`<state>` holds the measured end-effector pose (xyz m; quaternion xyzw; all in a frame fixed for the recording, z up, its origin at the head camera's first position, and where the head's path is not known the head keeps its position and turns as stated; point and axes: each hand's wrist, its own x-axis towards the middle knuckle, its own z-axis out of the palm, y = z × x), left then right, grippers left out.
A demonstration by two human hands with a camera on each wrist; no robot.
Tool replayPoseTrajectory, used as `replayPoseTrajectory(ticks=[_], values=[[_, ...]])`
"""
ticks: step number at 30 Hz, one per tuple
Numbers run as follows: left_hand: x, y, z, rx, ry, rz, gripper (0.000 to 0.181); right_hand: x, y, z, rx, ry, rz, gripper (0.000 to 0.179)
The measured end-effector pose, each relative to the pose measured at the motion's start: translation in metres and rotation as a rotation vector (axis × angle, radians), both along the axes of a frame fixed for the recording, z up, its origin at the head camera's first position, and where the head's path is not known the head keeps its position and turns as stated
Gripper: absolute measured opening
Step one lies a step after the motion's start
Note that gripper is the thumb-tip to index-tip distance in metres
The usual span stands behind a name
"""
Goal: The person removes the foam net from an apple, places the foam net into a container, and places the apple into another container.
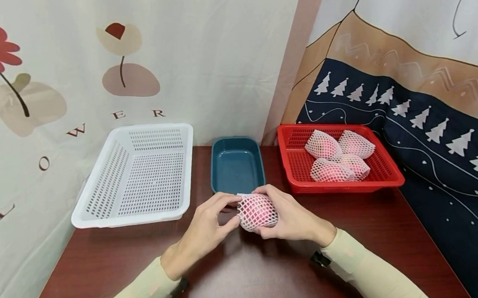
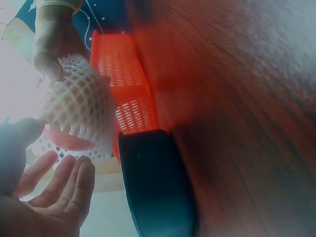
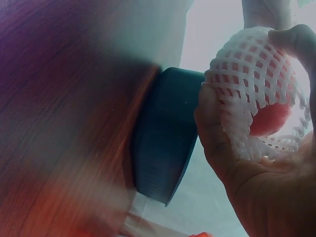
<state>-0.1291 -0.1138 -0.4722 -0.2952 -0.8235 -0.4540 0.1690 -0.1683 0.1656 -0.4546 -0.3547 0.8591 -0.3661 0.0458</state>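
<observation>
A round red fruit (image 3: 270, 118) in a white foam net (image 1: 257, 211) is held up between both hands, over the table just in front of the blue tray. My right hand (image 1: 290, 213) grips it from the right, thumb and fingers curled around the netted side. At the left end, the thumb and fingertips of my left hand (image 1: 205, 226) take the edge of the net. Bare red skin shows through an opening in the net in both wrist views. The left fingers (image 2: 81, 185) lie partly curled beside that opening.
A blue tray (image 1: 235, 140) stands behind the hands. To the left is a white perforated basket (image 1: 132, 219); to the right, a red basket (image 1: 330, 186) holds several netted fruits (image 1: 332, 169). A printed curtain (image 1: 223, 52) hangs behind the brown table (image 1: 249, 279).
</observation>
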Motion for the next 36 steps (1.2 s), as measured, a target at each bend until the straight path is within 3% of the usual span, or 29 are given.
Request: replayPoseTrajectory(ticks=[6,20,36], values=[[0.002,0.001,0.002,0.048,-0.059,-0.01,0.047,0.0,0.0,0.001,-0.016,-0.011,-0.006,0.082],[0.0,0.004,0.01,0.067,-0.146,-0.058,0.053,-0.001,0.002,0.005,-0.026,-0.051,-0.032,0.083],[0.0,0.006,0.017,0.164,-0.338,-0.102,0.063,-0.002,0.002,0.009,-0.084,-0.146,-0.021,0.08]])
